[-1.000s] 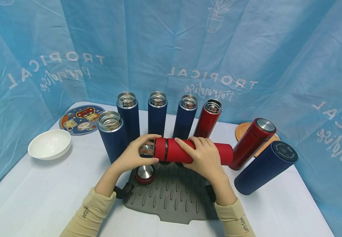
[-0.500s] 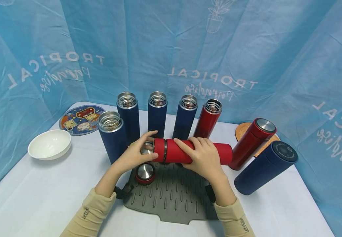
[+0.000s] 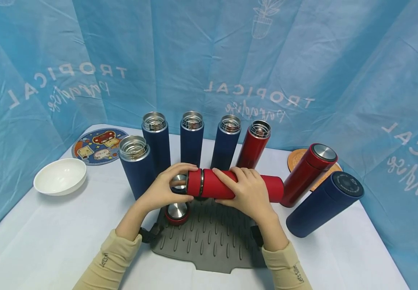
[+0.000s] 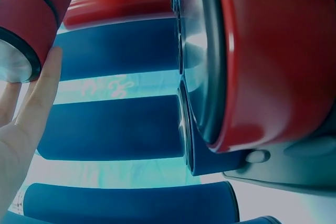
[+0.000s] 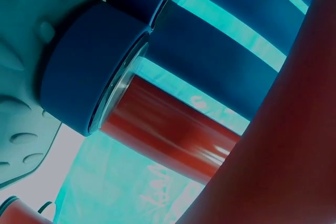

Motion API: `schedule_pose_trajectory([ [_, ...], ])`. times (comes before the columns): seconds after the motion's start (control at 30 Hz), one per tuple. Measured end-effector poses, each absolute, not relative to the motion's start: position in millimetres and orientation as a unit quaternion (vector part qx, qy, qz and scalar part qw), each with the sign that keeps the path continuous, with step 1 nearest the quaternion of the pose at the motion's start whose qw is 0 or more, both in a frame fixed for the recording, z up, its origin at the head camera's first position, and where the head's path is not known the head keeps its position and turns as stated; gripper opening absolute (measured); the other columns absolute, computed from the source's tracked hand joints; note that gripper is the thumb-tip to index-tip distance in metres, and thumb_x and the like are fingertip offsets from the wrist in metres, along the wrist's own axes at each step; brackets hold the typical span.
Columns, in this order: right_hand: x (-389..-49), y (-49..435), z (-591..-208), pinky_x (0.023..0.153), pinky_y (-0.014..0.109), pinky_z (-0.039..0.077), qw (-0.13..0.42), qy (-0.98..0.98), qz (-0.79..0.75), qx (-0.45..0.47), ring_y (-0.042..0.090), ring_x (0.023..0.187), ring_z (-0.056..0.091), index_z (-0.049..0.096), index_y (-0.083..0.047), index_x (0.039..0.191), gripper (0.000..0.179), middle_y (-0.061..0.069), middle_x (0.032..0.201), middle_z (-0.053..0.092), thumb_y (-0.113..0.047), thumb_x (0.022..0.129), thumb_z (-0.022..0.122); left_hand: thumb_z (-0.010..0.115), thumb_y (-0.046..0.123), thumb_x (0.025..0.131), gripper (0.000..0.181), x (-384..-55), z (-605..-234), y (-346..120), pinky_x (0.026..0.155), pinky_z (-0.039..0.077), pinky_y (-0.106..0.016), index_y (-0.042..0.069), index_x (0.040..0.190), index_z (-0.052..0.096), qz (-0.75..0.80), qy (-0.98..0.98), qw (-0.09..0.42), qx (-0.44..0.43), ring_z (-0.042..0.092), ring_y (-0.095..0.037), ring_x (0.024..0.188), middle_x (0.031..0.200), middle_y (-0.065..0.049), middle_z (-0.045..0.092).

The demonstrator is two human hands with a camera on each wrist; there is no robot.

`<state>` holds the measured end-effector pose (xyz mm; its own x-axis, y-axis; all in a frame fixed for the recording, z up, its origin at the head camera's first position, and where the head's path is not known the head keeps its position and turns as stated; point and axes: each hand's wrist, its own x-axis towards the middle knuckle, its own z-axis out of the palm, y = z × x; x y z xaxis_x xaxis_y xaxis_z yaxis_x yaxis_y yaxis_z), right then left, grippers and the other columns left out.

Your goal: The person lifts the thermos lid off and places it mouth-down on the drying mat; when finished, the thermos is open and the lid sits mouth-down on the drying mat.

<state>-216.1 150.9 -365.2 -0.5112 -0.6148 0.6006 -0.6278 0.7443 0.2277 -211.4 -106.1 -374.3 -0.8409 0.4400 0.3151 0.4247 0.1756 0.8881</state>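
Note:
A red thermos bottle (image 3: 243,185) with a red lid (image 3: 194,182) on its end lies level above the grey mat. My right hand (image 3: 246,191) grips its body, thumb on the near side and fingers over the top. At the lid end, my left hand (image 3: 165,187) has its fingers on the upper edge and thumb on the lower edge. In the left wrist view, the fingers (image 4: 44,87) reach the lid beside its steel end. Below, another red lid (image 3: 177,212) with a steel top rests on the mat; a dark blue lid (image 5: 94,72) sits behind.
Several uncapped blue bottles (image 3: 191,145) and an uncapped red bottle (image 3: 253,147) stand behind. Capped red (image 3: 308,175) and blue (image 3: 321,207) bottles stand at right by an orange coaster (image 3: 295,158). A white bowl (image 3: 60,177) and patterned placemat (image 3: 98,151) lie left. The grey mat (image 3: 212,241) lies in front.
My left fingers let go of the lid and opened half a second ago, and now close on its edges again. The right hand holds the thermos bottle nearly still.

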Motion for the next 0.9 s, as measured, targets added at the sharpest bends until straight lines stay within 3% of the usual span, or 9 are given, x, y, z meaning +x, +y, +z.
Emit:
schedule_pose_trajectory([
  [0.4,-213.7,150.6,-368.2,0.08,0.043,0.05,0.335,-0.874,0.015,0.353,0.028,0.09,0.06,0.048,-0.029,0.133,0.083,0.012,0.102,0.062,-0.052,0.059,0.08,0.07,0.014,0.081,0.063,-210.7,-376.0,-105.8,0.075,0.054,-0.033,0.015,0.137,0.041,0.569,0.791,0.045,0.221,0.057,-0.029,0.102,0.124,-0.016,0.05],
  [0.6,-213.7,150.9,-367.1,0.081,0.043,0.05,0.337,-0.872,0.012,0.355,0.029,0.089,0.06,0.049,-0.029,0.132,0.083,0.012,0.102,0.062,-0.052,0.059,0.08,0.058,0.025,0.091,0.052,-211.6,-374.7,-105.2,0.07,0.055,-0.039,0.016,0.138,0.038,0.562,0.799,0.061,0.204,0.064,-0.025,0.081,0.11,-0.019,0.055],
  [0.67,-214.1,151.2,-366.2,0.081,0.043,0.05,0.339,-0.871,0.012,0.355,0.029,0.089,0.061,0.049,-0.029,0.132,0.083,0.012,0.102,0.062,-0.052,0.059,0.08,0.056,0.029,0.092,0.054,-211.9,-373.9,-105.6,0.071,0.055,-0.04,0.017,0.14,0.035,0.561,0.798,0.064,0.21,0.064,-0.026,0.085,0.114,-0.019,0.053],
  [0.73,-214.7,151.8,-365.2,0.08,0.043,0.05,0.34,-0.871,0.011,0.354,0.029,0.089,0.061,0.049,-0.029,0.132,0.083,0.012,0.102,0.062,-0.052,0.059,0.08,0.062,0.029,0.088,0.063,-211.9,-373.1,-105.8,0.076,0.054,-0.04,0.02,0.143,0.031,0.567,0.791,0.062,0.222,0.061,-0.03,0.097,0.126,-0.018,0.047],
  [0.83,-215.4,152.9,-363.9,0.08,0.043,0.05,0.339,-0.873,0.009,0.351,0.029,0.089,0.06,0.048,-0.029,0.133,0.083,0.011,0.102,0.062,-0.052,0.059,0.08,0.075,0.02,0.078,0.083,-212.2,-373.4,-106.0,0.086,0.05,-0.043,0.023,0.145,0.026,0.576,0.777,0.046,0.25,0.047,-0.034,0.118,0.143,-0.012,0.029],
  [0.9,-215.6,153.7,-363.2,0.08,0.043,0.05,0.338,-0.874,0.007,0.349,0.029,0.089,0.06,0.048,-0.03,0.133,0.083,0.011,0.102,0.062,-0.052,0.059,0.08,0.08,0.011,0.071,0.091,-212.2,-373.3,-105.5,0.09,0.047,-0.043,0.023,0.144,0.028,0.58,0.769,0.033,0.267,0.042,-0.033,0.123,0.145,-0.008,0.025],
])
